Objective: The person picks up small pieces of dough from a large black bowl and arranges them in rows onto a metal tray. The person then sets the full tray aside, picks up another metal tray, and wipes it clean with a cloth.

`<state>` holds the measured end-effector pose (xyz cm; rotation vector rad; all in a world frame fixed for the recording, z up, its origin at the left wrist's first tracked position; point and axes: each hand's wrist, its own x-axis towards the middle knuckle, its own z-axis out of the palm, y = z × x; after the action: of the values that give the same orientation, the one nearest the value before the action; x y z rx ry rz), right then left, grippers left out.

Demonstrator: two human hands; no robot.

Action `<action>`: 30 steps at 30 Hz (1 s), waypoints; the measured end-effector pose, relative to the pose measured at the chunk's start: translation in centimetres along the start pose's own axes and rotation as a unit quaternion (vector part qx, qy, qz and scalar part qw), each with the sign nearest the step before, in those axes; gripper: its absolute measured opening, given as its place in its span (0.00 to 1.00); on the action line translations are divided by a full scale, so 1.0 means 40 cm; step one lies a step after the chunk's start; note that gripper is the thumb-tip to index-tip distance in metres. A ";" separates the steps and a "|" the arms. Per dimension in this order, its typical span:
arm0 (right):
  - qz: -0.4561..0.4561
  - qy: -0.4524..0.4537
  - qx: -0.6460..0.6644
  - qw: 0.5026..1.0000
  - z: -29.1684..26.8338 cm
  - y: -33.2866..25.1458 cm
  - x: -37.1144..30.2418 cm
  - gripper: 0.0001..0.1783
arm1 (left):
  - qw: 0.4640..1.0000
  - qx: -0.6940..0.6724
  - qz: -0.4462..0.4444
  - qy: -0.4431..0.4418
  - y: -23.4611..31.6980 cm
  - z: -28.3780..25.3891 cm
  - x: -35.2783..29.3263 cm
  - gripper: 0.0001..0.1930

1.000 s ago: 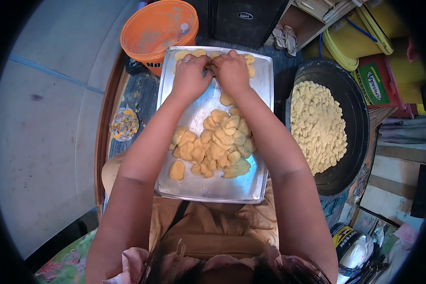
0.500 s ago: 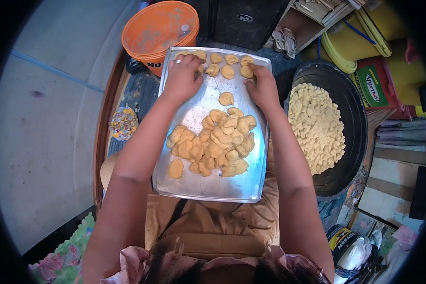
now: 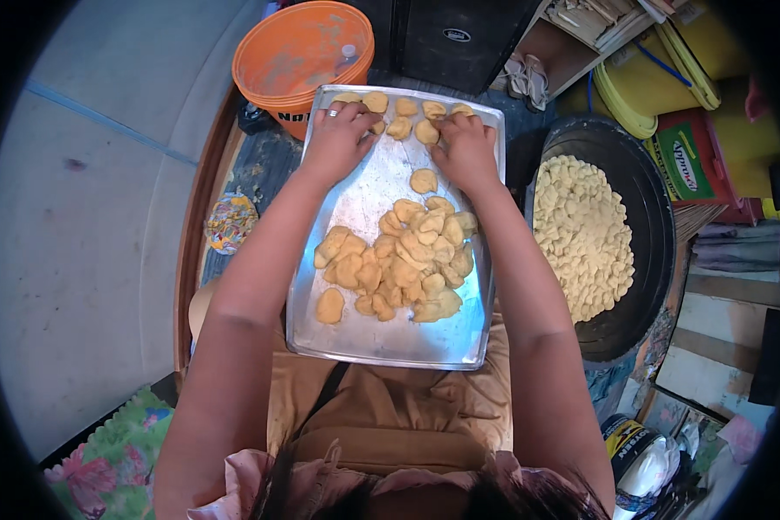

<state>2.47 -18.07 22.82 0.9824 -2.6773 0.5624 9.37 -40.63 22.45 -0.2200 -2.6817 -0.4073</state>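
Observation:
A metal baking tray (image 3: pixel 390 345) rests across my lap. On its middle lies a heap of flattened yellow-tan dough pieces (image 3: pixel 405 260), and a single dough piece (image 3: pixel 424 181) sits apart beyond it. Short rows of dough rounds (image 3: pixel 406 107) line the far end. My left hand (image 3: pixel 341 137), with a ring on one finger, curls over rounds at the far left corner. Toward the far right, my right hand (image 3: pixel 465 149) has its fingers bent down around a dough piece mostly hidden under them. A round (image 3: pixel 426 132) shows beside its fingertips.
To the right stands a wide black basin (image 3: pixel 653 234) holding a large pile of small dough pieces (image 3: pixel 581 230). An orange bucket (image 3: pixel 299 65) is beyond the tray's far left corner. A black speaker-like box (image 3: pixel 455 52) and yellow buckets (image 3: pixel 637 87) stand at the back.
My right hand has shifted left, from the outer end of the far rows onto the pieces further in. The left hand stays over the far left rounds.

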 end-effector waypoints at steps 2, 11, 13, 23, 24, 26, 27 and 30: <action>0.012 -0.015 0.008 1.000 -0.003 0.000 -0.002 0.23 | 1.000 0.009 0.013 -0.007 0.006 0.004 0.002 0.17; 0.033 -0.206 0.191 0.959 -0.075 -0.085 -0.110 0.24 | 0.953 -0.194 -0.023 -0.229 0.017 -0.089 -0.117 0.20; 0.046 -0.246 0.176 0.952 -0.077 -0.068 -0.095 0.21 | 0.920 -0.239 -0.040 -0.308 0.039 -0.142 -0.137 0.21; -0.022 -0.391 0.096 0.915 -0.074 -0.185 -0.073 0.24 | 0.789 -0.494 -0.277 -0.238 -0.001 -0.154 -0.242 0.17; -0.021 -0.390 0.094 0.916 -0.078 -0.197 -0.071 0.24 | 0.767 -0.536 -0.315 -0.159 -0.007 -0.147 -0.233 0.17; -0.087 -0.231 0.023 0.969 -0.082 -0.222 -0.067 0.24 | 0.729 -0.590 -0.326 -0.118 -0.007 -0.128 -0.212 0.18; -0.076 -0.239 0.070 0.965 -0.075 -0.244 -0.060 0.24 | 0.741 -0.578 -0.334 -0.076 -0.011 -0.117 -0.201 0.18; -0.095 -0.255 0.074 0.959 -0.011 -0.340 -0.089 0.24 | 0.764 -0.553 -0.331 -0.028 -0.043 -0.079 -0.182 0.18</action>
<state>14.15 -25.39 25.71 1.5981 -2.9511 0.5315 16.74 -43.92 21.68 0.4246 -2.1059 -2.1808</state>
